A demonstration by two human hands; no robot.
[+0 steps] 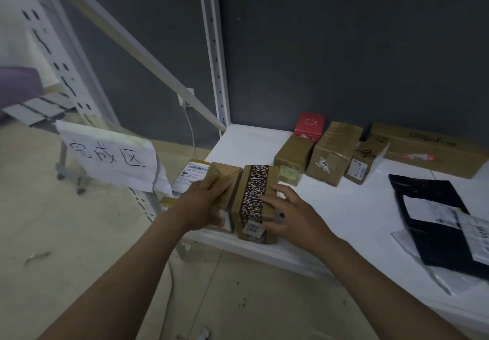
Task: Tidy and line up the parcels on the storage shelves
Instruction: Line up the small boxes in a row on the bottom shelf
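Evidently the shelf (344, 207) served as a sorting surface: its white board carried parcels in two loose groups, with bare space between them, probably so each could be squared up in turn. Largest was the flat carton (428, 149) lying along the back wall at the right; scrawled writing on its top could not be read. Next, the black mailer (436, 215) lay askew at the right front, its white label too blurred to read, likely not yet straightened. A back row of three brown boxes stood side by side, touching or nearly so: the tall box (333, 154), the marked box (367, 161) with a black scribble and a small label, and the plain box (292, 153). Behind them sat a red box (310, 123) with a ring of pale dots.

At the front left corner, both hands worked a pair of parcels pressed together, seemingly to align their edges with the shelf front. The left hand (203, 204) was wrapped around the brown box (225, 180), fingers closed on its near end. The right hand (288, 212) lay on the taped box (258, 202), fingers spread flat, pressing rather than clasping. Its dark tape read "MOMO" and "SHOP"; a small tag read "2012". A paper sign (108, 154) hung at the left bore handwritten Chinese characters, 完成区.
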